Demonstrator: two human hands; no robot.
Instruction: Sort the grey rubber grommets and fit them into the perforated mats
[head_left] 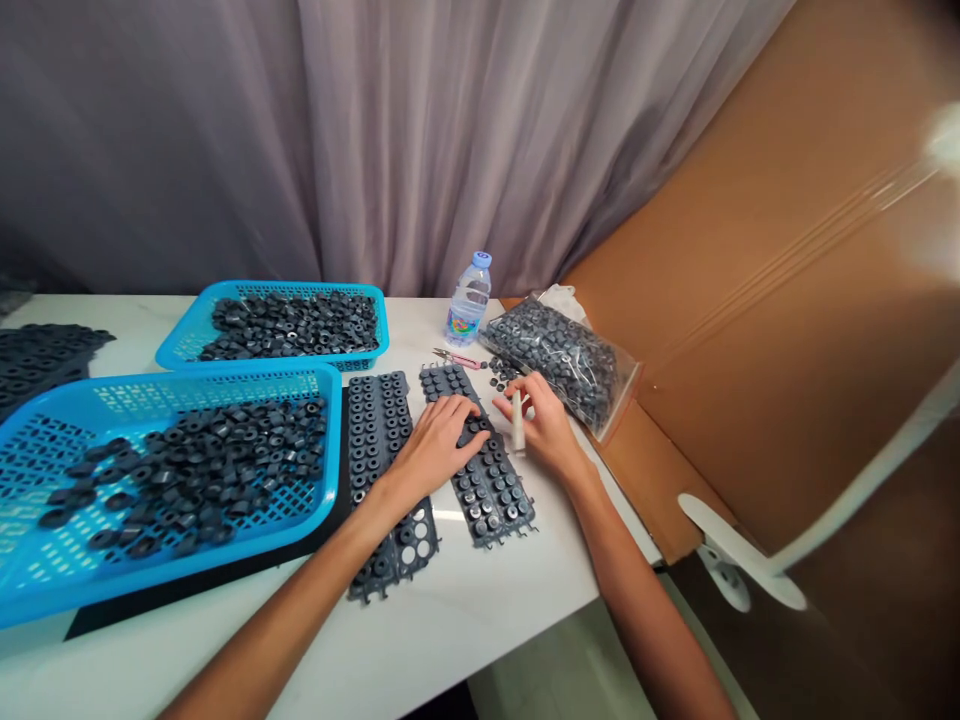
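Note:
My left hand (439,440) rests with bent, spread fingers on a dark grey grid mat (495,490) filled with small round black pieces. My right hand (550,425), just beyond the mat's right edge, grips a short whitish stick-like tool (518,422) upright between thumb and fingers; its exact kind is unclear. Left of that mat lies a second grid mat (379,410), partly beneath my left wrist, with black ring-like pieces in most spots and a few bare round openings near its front end. Several loose black pieces (499,375) lie beyond my right fingers.
Two blue baskets (334,470) (176,340) of black pieces stand at left. A clear bag (562,360) of similar pieces lies at right. Behind are a water bottle (469,300) and pink-handled snips (459,358). More dark mats (45,355) are stacked far left. A brown panel (787,300) borders the right.

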